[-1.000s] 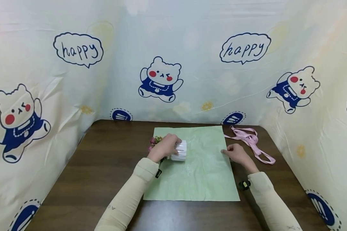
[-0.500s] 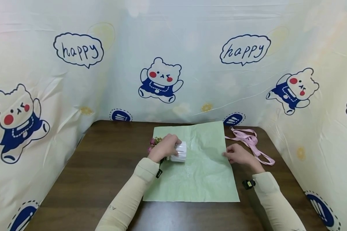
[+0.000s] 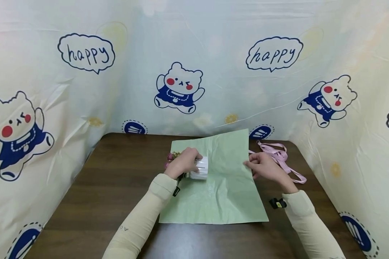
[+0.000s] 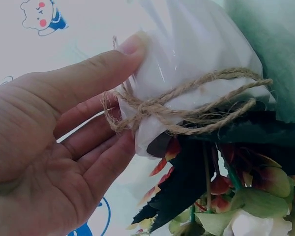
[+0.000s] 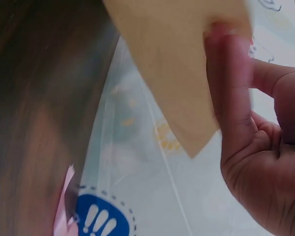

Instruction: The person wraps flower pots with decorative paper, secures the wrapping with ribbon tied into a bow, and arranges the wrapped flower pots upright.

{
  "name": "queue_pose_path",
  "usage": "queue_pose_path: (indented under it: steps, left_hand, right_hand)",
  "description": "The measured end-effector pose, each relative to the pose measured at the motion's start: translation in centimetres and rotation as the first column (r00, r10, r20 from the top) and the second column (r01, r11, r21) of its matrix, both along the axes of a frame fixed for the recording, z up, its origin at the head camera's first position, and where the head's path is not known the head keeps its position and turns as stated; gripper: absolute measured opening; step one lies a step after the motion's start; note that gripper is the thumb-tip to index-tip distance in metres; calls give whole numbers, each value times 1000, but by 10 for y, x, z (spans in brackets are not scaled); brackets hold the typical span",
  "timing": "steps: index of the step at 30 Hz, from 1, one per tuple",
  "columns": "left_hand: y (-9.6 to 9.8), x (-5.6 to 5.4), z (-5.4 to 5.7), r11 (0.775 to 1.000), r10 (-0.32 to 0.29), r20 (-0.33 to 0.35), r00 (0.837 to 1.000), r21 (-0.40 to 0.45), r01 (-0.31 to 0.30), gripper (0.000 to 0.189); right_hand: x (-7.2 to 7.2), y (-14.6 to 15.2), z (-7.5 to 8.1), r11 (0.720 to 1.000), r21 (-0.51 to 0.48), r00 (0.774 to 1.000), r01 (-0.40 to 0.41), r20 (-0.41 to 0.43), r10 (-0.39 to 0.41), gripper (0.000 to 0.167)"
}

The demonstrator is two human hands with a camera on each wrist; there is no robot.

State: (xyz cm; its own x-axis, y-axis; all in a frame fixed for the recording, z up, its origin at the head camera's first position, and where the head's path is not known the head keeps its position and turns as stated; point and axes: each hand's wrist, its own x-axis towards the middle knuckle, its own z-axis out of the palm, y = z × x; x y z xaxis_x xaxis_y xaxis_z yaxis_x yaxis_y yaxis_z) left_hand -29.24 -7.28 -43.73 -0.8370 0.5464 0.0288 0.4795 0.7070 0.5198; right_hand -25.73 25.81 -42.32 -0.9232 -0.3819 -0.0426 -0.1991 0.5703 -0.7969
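My left hand (image 3: pixel 184 160) grips a white flower pot (image 3: pixel 200 168) that lies on its side on a green sheet of wrapping paper (image 3: pixel 214 205). The left wrist view shows the pot's white wrap tied with brown twine (image 4: pixel 196 98); thumb and fingers hold it on either side. Out of its mouth come artificial flowers (image 4: pixel 255 206) with dark leaves, pointing left in the head view. At the paper's right edge my right hand (image 3: pixel 264 166) pinches the sheet between thumb and fingers. That edge is raised off the table, and its tan underside (image 5: pixel 172 64) faces the right wrist camera.
A pink ribbon (image 3: pixel 280 156) lies loosely looped on the dark wooden table (image 3: pixel 116 187), just behind my right hand. Behind the table hangs a pale curtain (image 3: pixel 227 82) printed with bears. It encloses the left and right sides too.
My right hand has lifted the paper's right edge, and its far right corner now stands higher. The left hand and the pot stay in place.
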Motion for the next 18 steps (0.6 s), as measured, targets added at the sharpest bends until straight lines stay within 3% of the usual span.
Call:
queue_pose_path:
  steps: [10,18]
  left_hand:
    - [-3,0,3,1000,10,8,1000,-7,-10,48]
    - [-4,-3,3,999,-35,3,999,-14,35,41]
  right_hand:
    - [-1,-41,13,983,-181,1000,-21,-8,20,21]
    - [-5,-82,24,973,-216,996,-79,-52,69,18]
